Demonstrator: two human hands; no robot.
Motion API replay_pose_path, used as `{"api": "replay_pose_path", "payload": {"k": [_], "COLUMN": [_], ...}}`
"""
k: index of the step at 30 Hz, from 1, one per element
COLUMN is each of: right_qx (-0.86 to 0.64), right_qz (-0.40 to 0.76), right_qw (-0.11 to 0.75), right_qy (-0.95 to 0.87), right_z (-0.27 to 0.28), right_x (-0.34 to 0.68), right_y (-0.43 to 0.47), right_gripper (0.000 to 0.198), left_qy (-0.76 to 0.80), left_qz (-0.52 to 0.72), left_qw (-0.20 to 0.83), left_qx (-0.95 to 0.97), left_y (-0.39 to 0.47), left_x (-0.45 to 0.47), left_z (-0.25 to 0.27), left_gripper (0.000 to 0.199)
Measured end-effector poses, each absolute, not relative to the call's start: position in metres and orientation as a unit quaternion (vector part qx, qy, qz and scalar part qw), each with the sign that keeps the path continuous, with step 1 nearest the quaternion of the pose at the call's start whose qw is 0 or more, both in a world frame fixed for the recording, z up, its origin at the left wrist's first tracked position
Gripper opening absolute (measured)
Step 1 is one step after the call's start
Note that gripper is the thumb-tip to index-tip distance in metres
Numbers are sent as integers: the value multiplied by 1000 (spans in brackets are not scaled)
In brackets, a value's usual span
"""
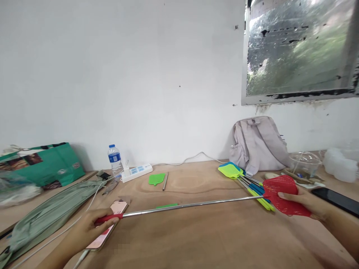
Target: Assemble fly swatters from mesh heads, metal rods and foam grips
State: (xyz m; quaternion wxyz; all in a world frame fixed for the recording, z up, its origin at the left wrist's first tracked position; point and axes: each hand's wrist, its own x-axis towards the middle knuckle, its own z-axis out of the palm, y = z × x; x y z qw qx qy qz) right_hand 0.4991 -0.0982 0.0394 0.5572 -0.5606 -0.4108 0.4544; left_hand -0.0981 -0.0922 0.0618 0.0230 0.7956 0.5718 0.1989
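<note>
Red swatter: we hold this long-handled swatter (193,205) level across the view, nearer to us than the backpack (259,144), with its head just in front of the backpack's right part and its handle well off to the backpack's left.
Left grip: our left grip (90,225), far to the backpack's left, pinches the red handle between thumb and curled fingers.
Right grip: our right grip (305,200), in front and to the right of the backpack, pinches the red mesh head, thumb on the near face.
Swatter bundle: we see yellow-green and blue swatters (231,170) heaped right in front of the backpack, the red one's rod crossing their handles in view.
Green pieces: left of the backpack lie a bright green swatter head (157,179), a short metal tube (165,181) beside it, and nearer us a green piece (166,206) partly hidden by the rod.
Pink-screened phone: far left of the backpack, behind our left fingers in view; we cannot tell whether they touch.
Power strip: well left of the backpack, with the water bottle (114,160) upright beyond it.
Bags: farthest left of the backpack, a teal bag (61,166) and a grey-green cloth item (56,209).
Dark phone: right of the backpack, nearer us, with a clear tub (304,164) just beside the backpack.
Surface: wooden (210,239), under the backpack and all these things.
</note>
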Motion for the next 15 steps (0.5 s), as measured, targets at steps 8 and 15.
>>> {"api": "replay_pose_path", "payload": {"k": [8,15], "right_qx": [-566,-540], "right_qz": [435,457], "right_qw": [555,573], "right_qy": [-427,-413], "right_z": [35,52], "right_x": [498,491], "right_y": [-106,-108], "right_gripper": [36,38], "left_qy": [577,574], "left_qz": [163,161], "left_qw": [27,30], "left_qx": [800,802], "left_y": [-89,-85], "left_x": [-85,-76], "left_z": [56,63], "left_gripper": [43,44]}}
